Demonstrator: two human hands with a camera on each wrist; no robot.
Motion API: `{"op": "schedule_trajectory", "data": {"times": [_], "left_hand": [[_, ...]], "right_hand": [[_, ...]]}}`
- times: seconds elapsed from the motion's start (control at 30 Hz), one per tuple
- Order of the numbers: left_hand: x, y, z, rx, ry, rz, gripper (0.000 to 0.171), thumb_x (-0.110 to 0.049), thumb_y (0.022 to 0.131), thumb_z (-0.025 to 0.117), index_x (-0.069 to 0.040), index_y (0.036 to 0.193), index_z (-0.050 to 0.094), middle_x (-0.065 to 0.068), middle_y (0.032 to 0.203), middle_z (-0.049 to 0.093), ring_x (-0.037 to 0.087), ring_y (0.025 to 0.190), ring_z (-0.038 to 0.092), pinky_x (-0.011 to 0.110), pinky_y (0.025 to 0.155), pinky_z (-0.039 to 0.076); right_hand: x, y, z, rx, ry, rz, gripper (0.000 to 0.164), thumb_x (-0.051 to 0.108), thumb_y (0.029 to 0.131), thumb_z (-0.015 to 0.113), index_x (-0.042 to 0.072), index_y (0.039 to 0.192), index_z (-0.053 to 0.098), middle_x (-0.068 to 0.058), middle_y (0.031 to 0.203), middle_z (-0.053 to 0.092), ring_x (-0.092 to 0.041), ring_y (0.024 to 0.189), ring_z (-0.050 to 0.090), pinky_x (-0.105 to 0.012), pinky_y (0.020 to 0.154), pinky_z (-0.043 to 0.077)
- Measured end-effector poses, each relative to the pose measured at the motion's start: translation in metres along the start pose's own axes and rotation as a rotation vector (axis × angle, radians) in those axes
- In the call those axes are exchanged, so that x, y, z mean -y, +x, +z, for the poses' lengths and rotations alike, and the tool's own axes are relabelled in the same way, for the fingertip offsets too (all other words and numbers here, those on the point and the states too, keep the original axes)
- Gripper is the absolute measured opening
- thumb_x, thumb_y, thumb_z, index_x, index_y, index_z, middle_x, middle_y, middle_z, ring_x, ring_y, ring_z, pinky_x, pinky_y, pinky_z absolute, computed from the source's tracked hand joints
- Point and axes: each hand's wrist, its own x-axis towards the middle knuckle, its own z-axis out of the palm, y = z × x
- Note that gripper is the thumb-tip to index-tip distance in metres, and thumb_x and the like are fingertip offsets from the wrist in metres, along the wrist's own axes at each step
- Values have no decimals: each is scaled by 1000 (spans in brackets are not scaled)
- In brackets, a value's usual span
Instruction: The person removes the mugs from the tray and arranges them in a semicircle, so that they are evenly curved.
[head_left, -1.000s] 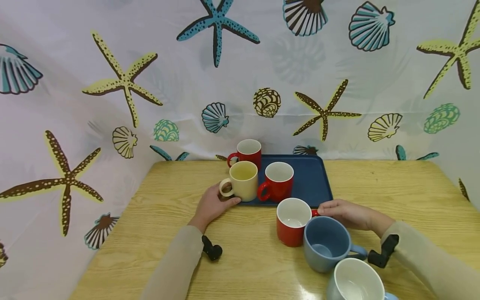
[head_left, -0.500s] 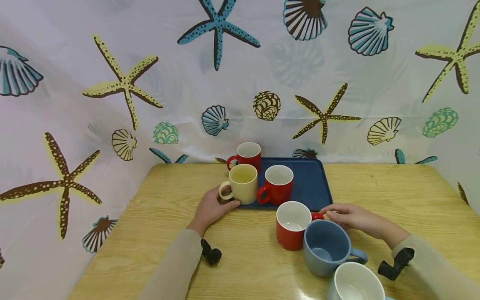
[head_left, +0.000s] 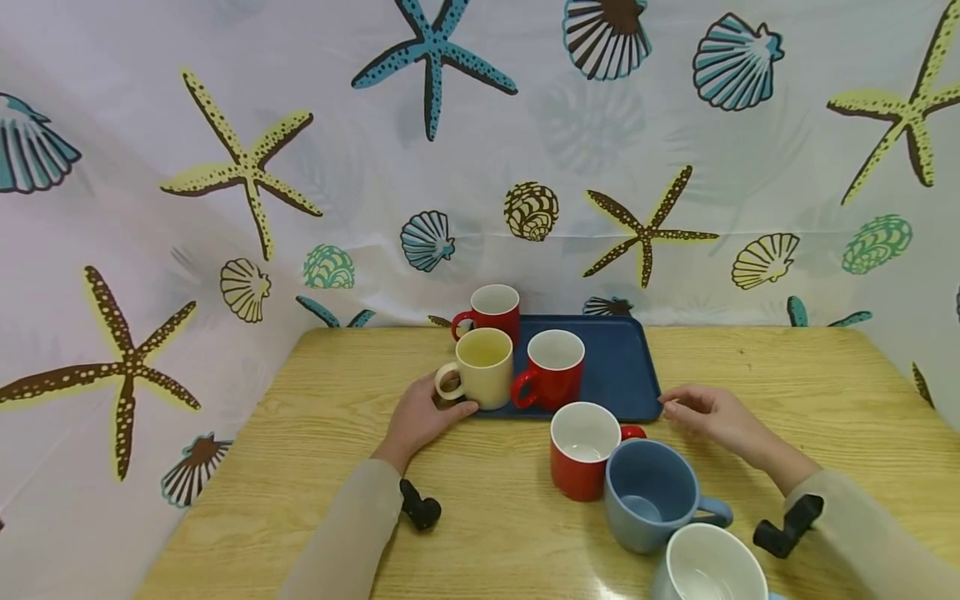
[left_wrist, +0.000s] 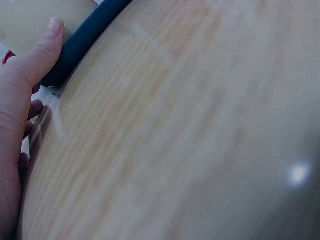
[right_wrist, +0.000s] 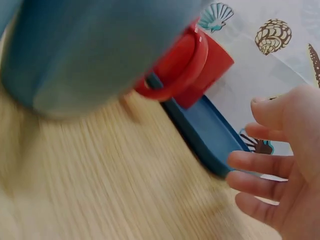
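A dark blue tray (head_left: 618,367) lies at the back of the table, with a cream mug (head_left: 487,383) and two red mugs (head_left: 557,383) on its left part. My left hand (head_left: 423,421) holds the tray's front left corner, beside the cream mug's handle. In the left wrist view its thumb (left_wrist: 45,52) lies over the tray rim, and its other fingers are partly hidden below. Beside the tray's front right corner is my right hand (head_left: 723,425). Its fingertips are at the rim, and the right wrist view shows its fingers (right_wrist: 260,185) apart with nothing held.
In front of the tray stand a red mug with a white inside (head_left: 577,475), a blue mug (head_left: 648,508) and a white-lined mug (head_left: 705,571) cut off by the frame. A shell-patterned curtain (head_left: 487,183) hangs behind the wooden table (head_left: 300,492).
My right hand has let go of the front red mug's handle and moved back and right to the tray's corner. My left hand and the mugs stay in place.
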Motion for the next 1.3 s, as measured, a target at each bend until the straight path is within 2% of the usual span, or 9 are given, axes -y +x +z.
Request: {"op": "schedule_trajectory", "data": {"times": [0.1, 0.23, 0.37, 0.53, 0.87, 1.0, 1.3], "left_hand": [[-1, -1, -1, 0, -4, 0, 65, -64, 67, 70, -25, 117, 59, -6, 112, 61, 13, 105, 54, 37, 92, 42], [-1, -1, -2, 6, 1, -6, 66, -65, 67, 69, -24, 118, 58, -5, 113, 60, 13, 106, 54, 38, 92, 41], [-1, -2, -2, 13, 4, -12, 66, -65, 67, 69, -24, 118, 58, -5, 113, 60, 14, 106, 54, 38, 92, 41], [-2, -2, -3, 10, -8, -15, 64, -62, 68, 71, -24, 117, 59, -6, 113, 61, 13, 106, 54, 38, 92, 41], [-2, -2, -2, 14, -11, -15, 64, -61, 68, 71, -23, 118, 59, -5, 114, 60, 14, 107, 54, 38, 93, 41], [-3, -2, -2, 17, -5, -20, 65, -62, 68, 71, -24, 119, 58, -5, 114, 60, 13, 107, 54, 38, 93, 41], [-3, -1, 0, 11, -9, -15, 65, -63, 68, 70, -26, 119, 58, -7, 115, 60, 12, 107, 54, 37, 93, 41]], "right_hand": [[-3, 4, -1, -66, -95, -4, 44, 37, 93, 55, 4, 123, 58, -12, 113, 61, -27, 99, 52, -35, 78, 46], [-8, 8, -3, -117, -164, -18, 44, 37, 93, 55, 4, 122, 58, -13, 115, 60, -29, 103, 51, -42, 81, 45], [-15, 13, -2, -130, -240, -43, 43, 35, 92, 58, 4, 122, 58, -16, 119, 58, -35, 109, 50, -49, 86, 45], [-19, 20, 0, -119, -330, -93, 42, 32, 90, 62, 4, 121, 59, -20, 126, 53, -40, 119, 43, -56, 92, 39], [-21, 29, 3, -78, -362, -117, 45, 33, 88, 64, 5, 123, 58, -22, 133, 46, -43, 125, 36, -61, 99, 26], [-23, 33, 6, -49, -369, -114, 45, 35, 87, 65, 7, 122, 59, -20, 136, 44, -42, 127, 34, -61, 100, 25], [-27, 36, 9, -49, -393, -112, 45, 36, 86, 66, 7, 120, 61, -19, 137, 44, -41, 127, 34, -60, 100, 26]]}}
